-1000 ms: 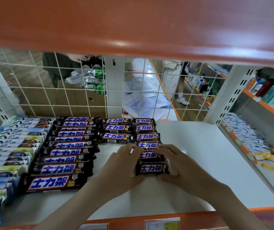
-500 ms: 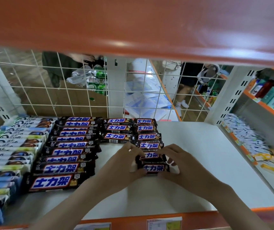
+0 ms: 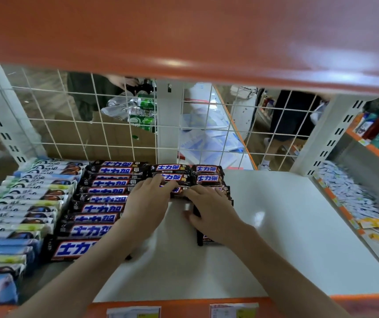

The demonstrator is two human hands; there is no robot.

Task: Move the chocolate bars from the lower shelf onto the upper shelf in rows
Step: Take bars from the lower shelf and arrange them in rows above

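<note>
Dark chocolate bars with blue-and-white labels lie in rows on the white shelf [image 3: 280, 237]. A column of long bars [image 3: 96, 230] runs along the left, and two columns of short bars [image 3: 171, 167] stand further back. My left hand [image 3: 148, 206] reaches forward, its straight fingers touching the nearest short bar of the middle column [image 3: 180, 194]. My right hand [image 3: 211, 211] lies flat over the right column of short bars [image 3: 207, 179], thumb beside it; one bar's end [image 3: 204, 240] shows under my wrist.
Pale green and blue wrapped bars [image 3: 23, 203] fill the shelf's left side. A white wire grid [image 3: 115, 134] closes the back, with people and bottles beyond it. An orange shelf edge [image 3: 184, 42] hangs overhead. Small white and yellow packets [image 3: 349, 198] lie on the neighbouring shelf to the right.
Both hands have moved from the front bars of the right column toward the back. My left hand now touches the middle column; my right hand lies over the right column.
</note>
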